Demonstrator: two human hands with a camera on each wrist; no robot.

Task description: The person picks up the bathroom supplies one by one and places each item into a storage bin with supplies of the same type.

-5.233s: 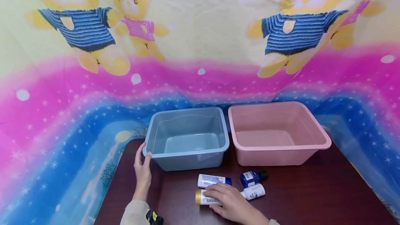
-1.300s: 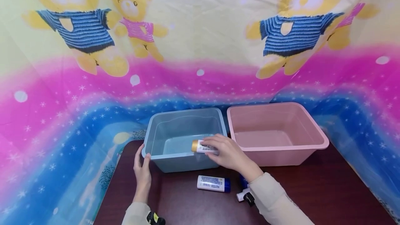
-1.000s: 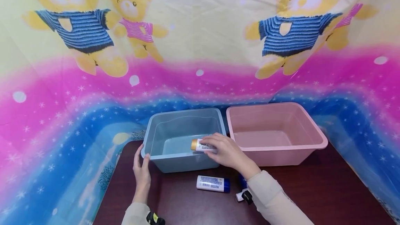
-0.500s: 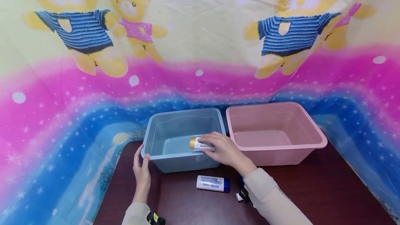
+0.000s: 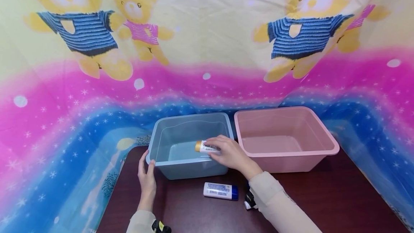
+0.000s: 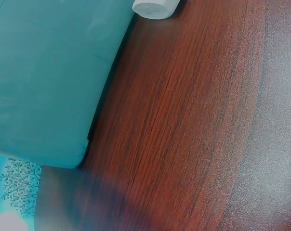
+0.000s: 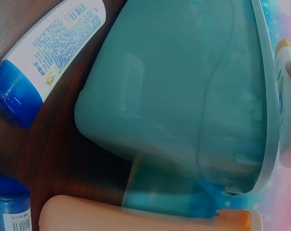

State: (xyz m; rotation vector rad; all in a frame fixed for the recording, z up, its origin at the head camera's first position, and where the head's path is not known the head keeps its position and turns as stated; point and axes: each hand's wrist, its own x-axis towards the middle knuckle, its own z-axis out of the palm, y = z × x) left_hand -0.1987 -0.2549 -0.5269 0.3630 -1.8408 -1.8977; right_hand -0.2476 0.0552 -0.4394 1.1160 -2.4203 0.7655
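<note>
My right hand [image 5: 229, 152] grips a white bottle with a gold cap [image 5: 200, 146], holding it sideways over the front rim of the blue-grey basin [image 5: 194, 170]. In the right wrist view this white bottle [image 7: 287, 110] shows at the right edge, beyond the basin's rim, with fingertips on it. My left hand [image 5: 147, 177] rests at the basin's front left corner, thumb in front and fingers along the left side, nearly straight. A flat white bottle with a blue cap [image 5: 218, 190] lies on the table before the basin.
A pink basin [image 5: 281, 163] stands to the right of the blue-grey one. Under my right forearm, mostly hidden, lie a small white bottle [image 5: 248, 205] and a dark blue bottle [image 7: 10, 207]. A printed cloth [image 5: 207, 92] hangs behind the brown table [image 5: 339, 200].
From the table, my right hand has lifted the gold-capped bottle up to the blue-grey basin's front rim; over the last second it drifts slightly farther in. My left hand has stayed at the corner.
</note>
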